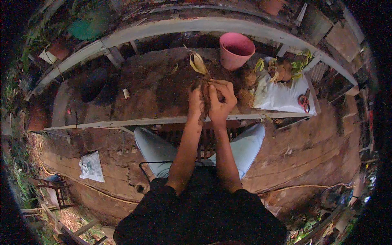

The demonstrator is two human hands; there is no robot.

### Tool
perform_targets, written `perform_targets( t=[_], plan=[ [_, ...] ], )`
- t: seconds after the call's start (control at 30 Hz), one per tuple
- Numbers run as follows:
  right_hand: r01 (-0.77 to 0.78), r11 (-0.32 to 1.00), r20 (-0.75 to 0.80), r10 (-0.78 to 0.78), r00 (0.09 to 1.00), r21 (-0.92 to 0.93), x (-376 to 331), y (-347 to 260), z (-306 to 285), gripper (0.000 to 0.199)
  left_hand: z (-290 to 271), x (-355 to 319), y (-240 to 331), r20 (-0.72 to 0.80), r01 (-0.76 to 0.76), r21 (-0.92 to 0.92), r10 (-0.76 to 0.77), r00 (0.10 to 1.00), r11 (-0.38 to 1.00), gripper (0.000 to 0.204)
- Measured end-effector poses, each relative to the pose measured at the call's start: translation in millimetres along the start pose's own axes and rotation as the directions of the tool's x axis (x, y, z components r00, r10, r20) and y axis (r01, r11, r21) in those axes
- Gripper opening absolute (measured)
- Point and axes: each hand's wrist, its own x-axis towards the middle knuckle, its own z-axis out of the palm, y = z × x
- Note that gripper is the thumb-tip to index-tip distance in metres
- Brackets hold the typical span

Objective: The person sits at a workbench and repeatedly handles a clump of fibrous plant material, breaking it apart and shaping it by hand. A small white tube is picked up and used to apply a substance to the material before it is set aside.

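Observation:
A small seedling (197, 63) with a yellow-green leaf stands up between my hands over the soil-covered bench. My right hand (222, 100) is closed, its thumb and fingers pinching the base of the stem. Against the other side, my left hand (196, 103) is closed around the plant's lower part, its skin smeared with dark soil. The roots are hidden between the hands, and the left fingertips blend into the soil. Just beyond my right hand stands a pink pot (234, 53), whose inside looks dark.
To the right, a white plastic bag (281, 96) bears several root-balled seedlings (283, 70) and red-handled scissors (303, 102). At left are a dark round pot (94, 84) and a small pale cylinder (126, 94). A raised rail (171, 26) borders the bench's far side. A printed bag (91, 166) lies on the floor.

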Motion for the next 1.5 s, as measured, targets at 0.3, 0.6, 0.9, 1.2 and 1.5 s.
perform_targets(
  t=[0.3,0.6,0.9,1.2,1.5],
  plan=[
    [-0.278,0.944,-0.085,0.297,0.951,0.18,8.2,13.9,-13.4,0.009,73.5,-10.4,21.3,-0.147,0.186,-0.352,-0.251,0.957,0.917,0.044],
    [0.095,0.978,0.042,-0.089,0.995,-0.187,6.1,-14.7,8.8,0.017,39.3,-16.9,26.7,-0.146,0.014,-0.15,-0.036,0.989,0.989,0.033],
    [0.08,0.972,-0.097,-0.104,0.99,-0.223,3.2,0.4,1.3,0.016,39.2,-5.7,5.4,-0.262,0.001,-0.08,-0.022,0.965,0.997,0.025],
    [0.016,0.999,0.035,-0.015,0.999,-0.041,-4.4,30.4,43.5,0.016,-3.5,12.3,15.6,-0.375,-0.21,0.345,0.339,0.863,0.915,0.033],
    [-0.192,0.971,0.002,0.194,0.981,0.143,29.8,72.0,65.4,0.005,22.2,34.5,56.5,-0.323,-0.101,0.052,0.112,0.94,0.994,0.038]
  ],
)
